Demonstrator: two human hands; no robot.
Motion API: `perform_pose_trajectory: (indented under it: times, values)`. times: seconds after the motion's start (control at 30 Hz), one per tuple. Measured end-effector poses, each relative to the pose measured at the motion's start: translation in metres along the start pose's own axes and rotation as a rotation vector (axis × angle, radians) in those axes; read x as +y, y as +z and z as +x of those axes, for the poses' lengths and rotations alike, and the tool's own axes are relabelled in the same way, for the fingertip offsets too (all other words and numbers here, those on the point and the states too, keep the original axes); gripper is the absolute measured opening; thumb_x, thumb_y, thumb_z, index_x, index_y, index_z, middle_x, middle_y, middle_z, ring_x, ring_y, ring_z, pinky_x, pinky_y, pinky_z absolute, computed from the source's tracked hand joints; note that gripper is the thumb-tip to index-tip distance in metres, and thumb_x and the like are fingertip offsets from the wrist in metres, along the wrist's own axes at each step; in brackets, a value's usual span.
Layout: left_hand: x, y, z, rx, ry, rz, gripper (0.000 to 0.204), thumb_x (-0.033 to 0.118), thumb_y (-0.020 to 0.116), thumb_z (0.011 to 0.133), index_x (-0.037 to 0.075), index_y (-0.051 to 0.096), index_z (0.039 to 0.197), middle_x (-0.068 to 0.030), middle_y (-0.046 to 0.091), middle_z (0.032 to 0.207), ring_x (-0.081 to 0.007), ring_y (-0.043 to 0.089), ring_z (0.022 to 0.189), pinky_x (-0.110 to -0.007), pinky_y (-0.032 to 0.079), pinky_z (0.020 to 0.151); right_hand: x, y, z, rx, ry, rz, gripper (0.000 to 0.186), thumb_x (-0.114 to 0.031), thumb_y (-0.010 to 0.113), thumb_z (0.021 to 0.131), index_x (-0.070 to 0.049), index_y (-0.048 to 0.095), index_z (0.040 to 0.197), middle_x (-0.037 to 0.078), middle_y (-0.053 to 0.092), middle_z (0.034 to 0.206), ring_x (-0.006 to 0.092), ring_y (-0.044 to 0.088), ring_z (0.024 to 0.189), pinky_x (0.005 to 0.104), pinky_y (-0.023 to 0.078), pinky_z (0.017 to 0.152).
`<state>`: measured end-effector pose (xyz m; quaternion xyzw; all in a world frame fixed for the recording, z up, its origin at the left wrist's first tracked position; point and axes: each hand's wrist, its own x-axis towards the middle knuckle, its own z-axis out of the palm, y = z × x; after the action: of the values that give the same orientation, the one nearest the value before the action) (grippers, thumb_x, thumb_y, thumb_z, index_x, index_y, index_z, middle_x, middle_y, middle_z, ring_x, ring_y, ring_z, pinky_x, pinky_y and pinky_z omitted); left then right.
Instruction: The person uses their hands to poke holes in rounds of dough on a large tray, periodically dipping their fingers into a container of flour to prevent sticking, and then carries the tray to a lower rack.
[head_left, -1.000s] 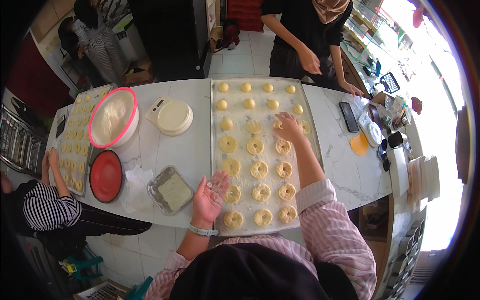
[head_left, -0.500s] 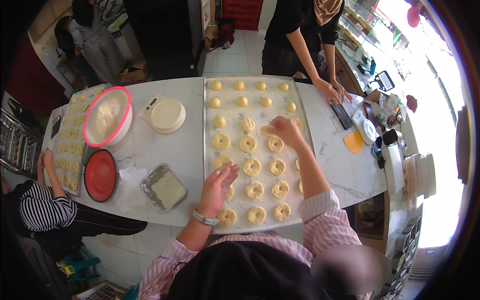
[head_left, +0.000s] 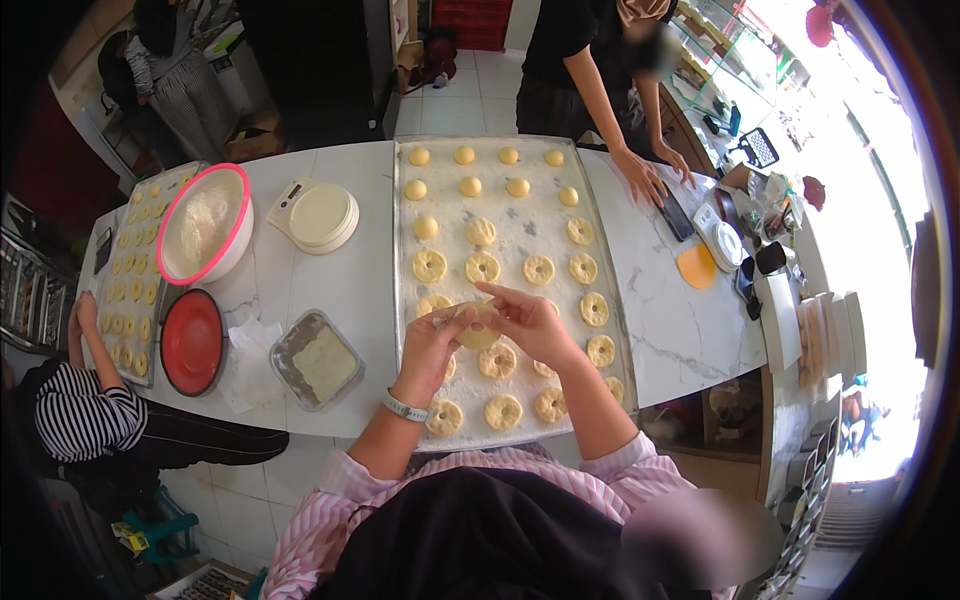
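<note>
In front of me, above a floured baking tray point(head_left: 545, 214), my left hand point(head_left: 430, 347) and my right hand point(head_left: 532, 326) hold a flattened dough ring point(head_left: 479, 334) between them. A small hole shows near its middle. My left thumb and fingers pinch its left side, while the right hand grips the opposite edge with one finger stretched out. Below lie rows of dough rings point(head_left: 482, 267) with holes, some hidden by my hands. Round dough balls point(head_left: 464, 156) sit in the tray's far rows, and a flattened dough piece point(head_left: 481, 233) lies just nearer.
Left of the tray stand a clear tub of flour point(head_left: 320, 366), a kitchen scale point(head_left: 320, 218), a pink-rimmed bowl point(head_left: 205, 225) and a red pan point(head_left: 192, 342). Another dough tray point(head_left: 140, 265) has a person beside it. Across the table, a co-worker's hands point(head_left: 655, 172) are near a phone point(head_left: 675, 215).
My right hand has come back from the tray's third row, bringing a dough piece nearer. My left hand has moved in and now grips it too. The view has shifted slightly.
</note>
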<state>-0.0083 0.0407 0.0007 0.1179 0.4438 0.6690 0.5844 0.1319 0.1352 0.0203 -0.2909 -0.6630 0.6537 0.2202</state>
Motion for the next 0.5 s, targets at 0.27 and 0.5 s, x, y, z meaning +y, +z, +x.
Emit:
perform_pose_trajectory:
  times: [0.27,0.5]
  values:
    - [0.006,0.0,-0.006,-0.118,-0.036,0.351,0.015,0.011,0.072,0.077,0.0,0.068,0.085,-0.0005,0.063,0.07,-0.0038,0.053,0.058,-0.015,0.038,0.05,-0.03,-0.013,-0.006,-0.369,0.003,-0.369,0.033,-0.011,0.059,0.084,-0.01,0.06,0.117,0.006,0.06,0.088,0.0171,0.052,0.088,0.0287,0.043,0.08]
    - [0.014,0.002,-0.009,-0.063,-0.043,0.226,0.022,0.016,0.071,0.079,-0.002,0.066,0.091,-0.002,0.064,0.077,-0.0055,0.057,0.065,-0.016,0.042,0.055,-0.027,-0.01,-0.007,-0.193,0.106,-0.036,0.034,-0.007,0.063,0.083,-0.005,0.059,0.116,0.004,0.062,0.095,0.0112,0.058,0.086,0.0256,0.047,0.076]
